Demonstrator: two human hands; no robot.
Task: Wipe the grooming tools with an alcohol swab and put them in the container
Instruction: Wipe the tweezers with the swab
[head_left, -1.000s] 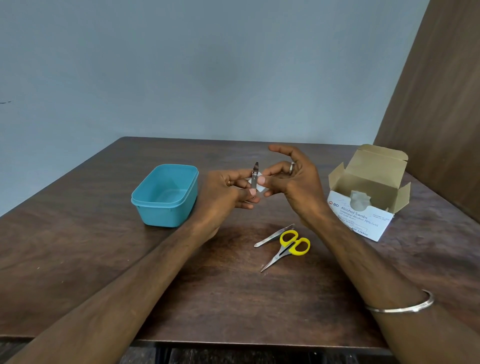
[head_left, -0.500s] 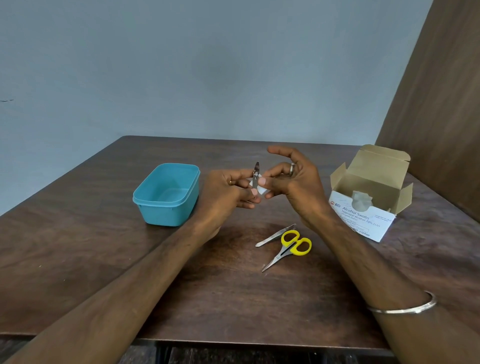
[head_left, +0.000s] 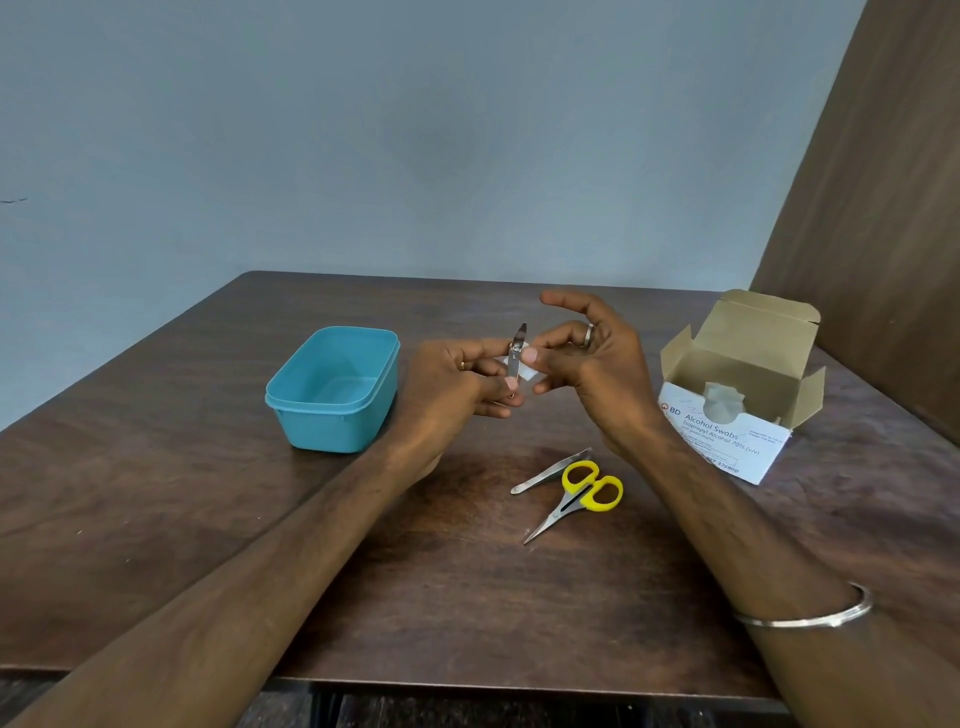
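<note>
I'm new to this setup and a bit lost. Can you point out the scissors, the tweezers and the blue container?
scissors (head_left: 592, 492): head view, on the yellow handle loops.
tweezers (head_left: 545, 474): head view, mid-length on the metal arm.
blue container (head_left: 332, 415): head view, on its front rim.

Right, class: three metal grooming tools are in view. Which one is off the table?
The nail clipper, held upright in the left hand; the tweezers and yellow-handled scissors lie on the table.

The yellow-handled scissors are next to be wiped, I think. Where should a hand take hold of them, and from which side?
Probably at the yellow loops of the scissors, coming from above and from the right hand's side. The closed blades point toward the near left, and the tweezers lie against the loops' far left, so the right side is free.
</note>
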